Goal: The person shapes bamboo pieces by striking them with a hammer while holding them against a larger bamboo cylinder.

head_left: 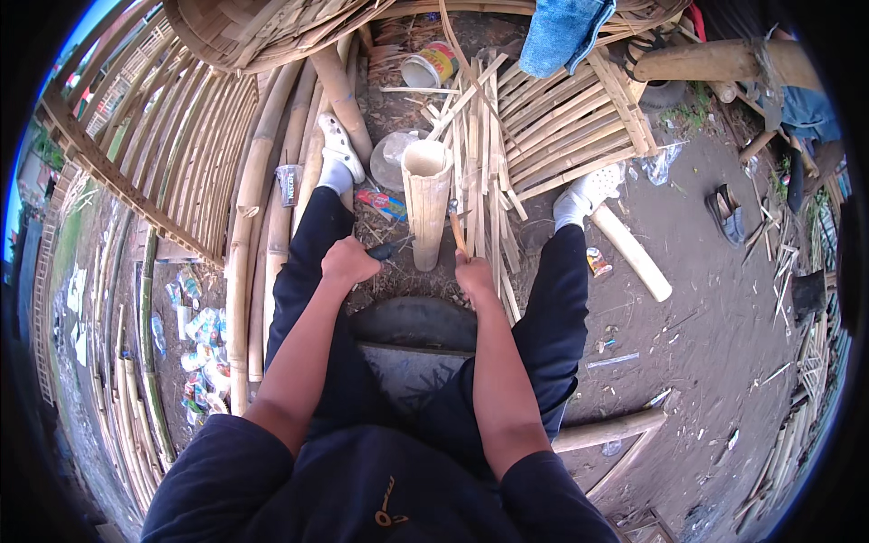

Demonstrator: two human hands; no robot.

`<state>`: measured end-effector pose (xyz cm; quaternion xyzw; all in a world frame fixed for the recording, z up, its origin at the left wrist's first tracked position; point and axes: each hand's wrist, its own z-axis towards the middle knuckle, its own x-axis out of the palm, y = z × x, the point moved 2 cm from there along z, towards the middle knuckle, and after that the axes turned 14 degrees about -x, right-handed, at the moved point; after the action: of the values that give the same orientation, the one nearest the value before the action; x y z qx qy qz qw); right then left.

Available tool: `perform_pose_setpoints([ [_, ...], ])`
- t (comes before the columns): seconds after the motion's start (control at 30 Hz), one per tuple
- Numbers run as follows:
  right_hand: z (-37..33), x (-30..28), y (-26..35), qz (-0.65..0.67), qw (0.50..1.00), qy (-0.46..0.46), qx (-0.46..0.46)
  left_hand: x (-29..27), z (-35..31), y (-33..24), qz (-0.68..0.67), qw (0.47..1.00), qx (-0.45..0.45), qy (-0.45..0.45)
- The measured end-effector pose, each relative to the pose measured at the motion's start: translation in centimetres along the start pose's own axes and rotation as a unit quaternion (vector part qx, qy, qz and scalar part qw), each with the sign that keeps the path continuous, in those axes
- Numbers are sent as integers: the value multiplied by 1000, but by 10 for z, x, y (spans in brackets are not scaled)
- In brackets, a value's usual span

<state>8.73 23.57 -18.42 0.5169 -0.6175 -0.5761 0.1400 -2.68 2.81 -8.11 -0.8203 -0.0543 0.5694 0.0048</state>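
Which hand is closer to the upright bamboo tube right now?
Right. The right hand sits just beside the bamboo tube base, gripping a wooden stick. The left hand is farther left, holding a dark-handled knife.

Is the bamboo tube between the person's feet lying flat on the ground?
No. The bamboo tube stands upright on the dirt with its open end up, between the left hand and the right hand.
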Motion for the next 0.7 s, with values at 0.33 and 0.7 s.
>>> perform_pose_setpoints([
  [0.33, -25, -79, 119, 139, 865, -293, -383, -11, 19, 5, -20, 1000, -3, 8],
  [0.7, 1, -6, -10, -140, 973, -86, -160, -11, 19, -10, -1, 1000, -12, 27],
])
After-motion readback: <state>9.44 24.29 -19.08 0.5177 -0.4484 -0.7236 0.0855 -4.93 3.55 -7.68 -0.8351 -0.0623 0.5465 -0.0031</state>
